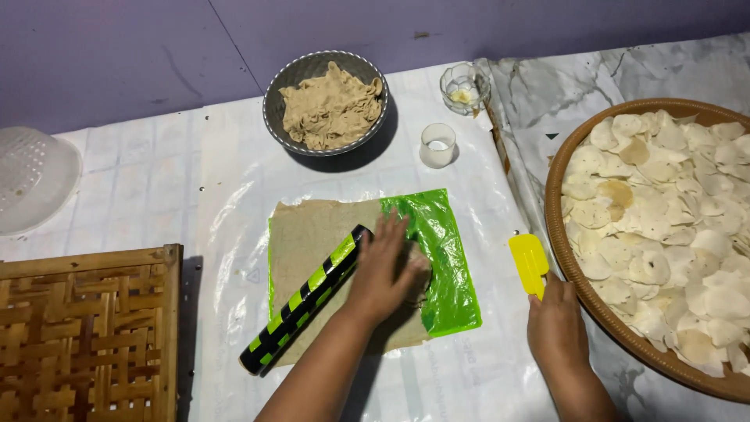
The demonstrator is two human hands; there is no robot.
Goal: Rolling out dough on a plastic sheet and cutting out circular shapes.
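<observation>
Mid-bench: thin brown dough sheet (pixel 312 234) already rolled flat on green plastic (pixel 445 258), black-and-green rolling pin (pixel 306 311) lying across it. Left hand (pixel 387 270) pressed flat, fingers spread, apparently cutting rounds. Right hand (pixel 556 324) gripping yellow scraper (pixel 530 262). Tray (pixel 562 258) at right edge heaped with discs; bowl of dough (pixel 328 105) unrolled yet.

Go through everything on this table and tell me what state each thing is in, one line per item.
Dough sheet: rolled flat on green plastic sheet.
Rolling pin: lying diagonally on the dough.
Left hand: pressing flat on the dough.
Right hand: gripping yellow spatula.
Bowl: full of dough.
Round tray: covered with thin discs.
</observation>
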